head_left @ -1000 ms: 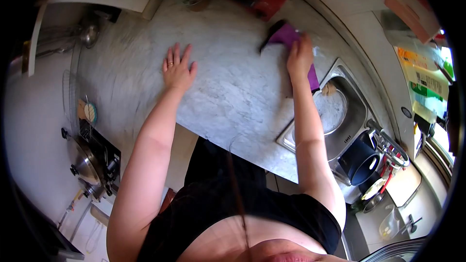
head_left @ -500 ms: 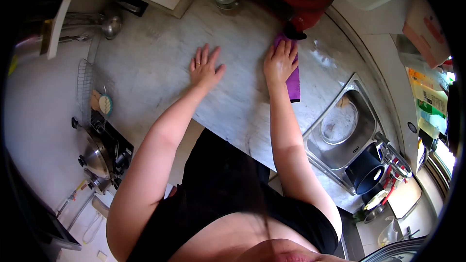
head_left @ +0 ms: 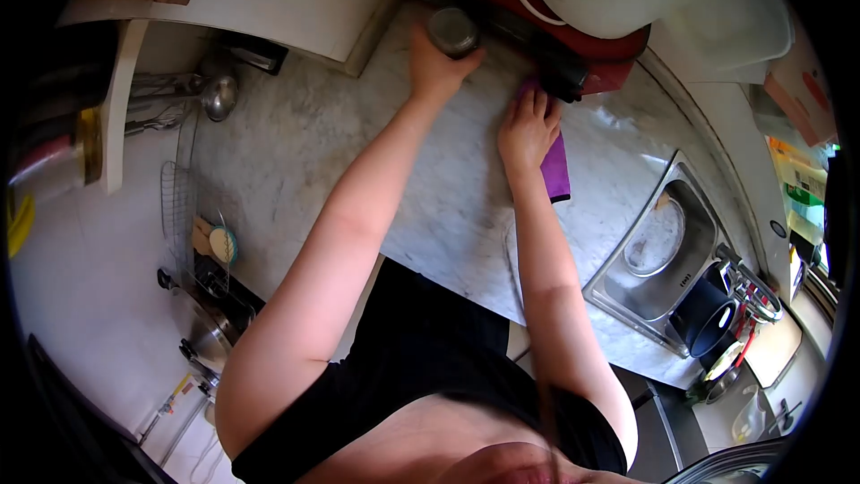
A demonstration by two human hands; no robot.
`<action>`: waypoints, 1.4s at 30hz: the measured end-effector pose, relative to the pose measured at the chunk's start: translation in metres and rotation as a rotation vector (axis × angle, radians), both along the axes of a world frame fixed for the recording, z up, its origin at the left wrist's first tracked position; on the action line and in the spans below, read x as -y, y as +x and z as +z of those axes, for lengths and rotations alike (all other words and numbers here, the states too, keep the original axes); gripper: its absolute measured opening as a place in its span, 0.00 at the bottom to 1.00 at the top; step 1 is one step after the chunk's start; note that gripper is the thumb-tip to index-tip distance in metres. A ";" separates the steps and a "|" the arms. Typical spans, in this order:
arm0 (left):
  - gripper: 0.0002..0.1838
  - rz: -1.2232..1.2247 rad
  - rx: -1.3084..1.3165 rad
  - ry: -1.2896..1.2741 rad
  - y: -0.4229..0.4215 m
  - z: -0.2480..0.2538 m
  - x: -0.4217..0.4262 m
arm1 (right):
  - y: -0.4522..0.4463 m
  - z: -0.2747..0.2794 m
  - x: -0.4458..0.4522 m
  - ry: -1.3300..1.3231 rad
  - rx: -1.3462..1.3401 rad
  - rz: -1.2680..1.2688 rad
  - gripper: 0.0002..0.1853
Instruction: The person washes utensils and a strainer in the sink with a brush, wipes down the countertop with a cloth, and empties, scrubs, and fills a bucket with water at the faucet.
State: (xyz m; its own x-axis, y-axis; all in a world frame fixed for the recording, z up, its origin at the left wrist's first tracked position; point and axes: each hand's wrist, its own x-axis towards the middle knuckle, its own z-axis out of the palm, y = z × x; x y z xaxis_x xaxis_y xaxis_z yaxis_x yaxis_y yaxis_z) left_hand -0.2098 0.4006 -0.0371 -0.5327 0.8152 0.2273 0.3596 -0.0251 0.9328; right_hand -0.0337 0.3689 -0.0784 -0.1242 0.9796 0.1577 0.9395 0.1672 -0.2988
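My left hand (head_left: 439, 67) is wrapped round a small glass jar (head_left: 452, 31) at the back of the marble counter (head_left: 296, 143). To its right, my right hand (head_left: 528, 134) presses down on a purple cloth (head_left: 555, 170), its fingers over the cloth. Part of the cloth shows beside and below that hand, and its far end lies by a black object (head_left: 560, 76) at the front of the red appliance (head_left: 618, 79).
A steel sink (head_left: 658, 255) with a round plate or lid in it is set in the counter on the right. A black container (head_left: 703, 314) stands beside the tap. Ladles (head_left: 219, 97), a wire basket (head_left: 176, 215) and pans (head_left: 202, 327) are at the left.
My left hand has left the counter surface, moved forward and taken hold of the jar. My right hand went left with the cloth, then stayed on it near the red appliance. The view has shifted.
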 end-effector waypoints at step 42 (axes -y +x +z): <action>0.42 0.115 0.495 -0.207 -0.007 0.069 0.374 | -0.194 -0.015 -0.016 0.055 -0.381 0.461 0.10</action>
State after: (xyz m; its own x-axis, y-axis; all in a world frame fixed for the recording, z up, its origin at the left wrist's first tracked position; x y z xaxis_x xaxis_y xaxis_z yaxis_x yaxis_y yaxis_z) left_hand -0.2171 0.0271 0.0315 -0.6237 0.7464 -0.2320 -0.1343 0.1901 0.9725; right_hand -0.2279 0.3848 -0.0930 -0.4590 0.8273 0.3238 0.5948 0.5569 -0.5797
